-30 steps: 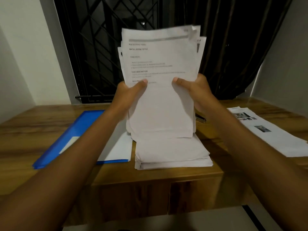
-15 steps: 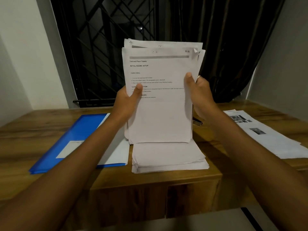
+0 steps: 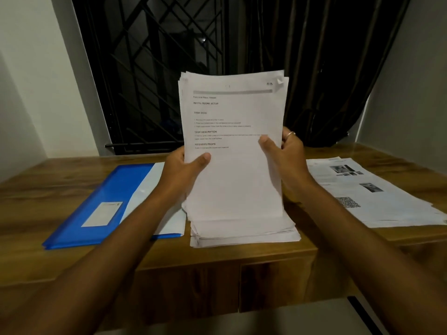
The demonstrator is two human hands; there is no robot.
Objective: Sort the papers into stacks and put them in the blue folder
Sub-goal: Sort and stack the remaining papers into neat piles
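At a wooden desk [image 3: 72, 213] before a barred window [image 3: 150, 81] and dark curtain [image 3: 326, 68], a sheaf of papers [image 3: 232, 165] is held upright over a flat stack [image 3: 244, 233]. It is gripped at its side edges by the left hand [image 3: 183, 170] and right hand [image 3: 287, 160], thumbs pressed on the front page. The blue folder [image 3: 106, 197] lies flat just left of the stack; printed sheets [image 3: 367, 194] are spread at right.

I hold a sheaf of papers [image 3: 233, 146] upright in both hands, my left hand [image 3: 180, 169] gripping its left edge, my right hand [image 3: 284, 155] its right edge, thumbs across the printed front page. Its bottom edge meets a flat stack of sheets [image 3: 244, 232] on the wooden tabletop [image 3: 36, 189]. The blue folder [image 3: 108, 201] lies to the left, printed pages [image 3: 370, 192] to the right.
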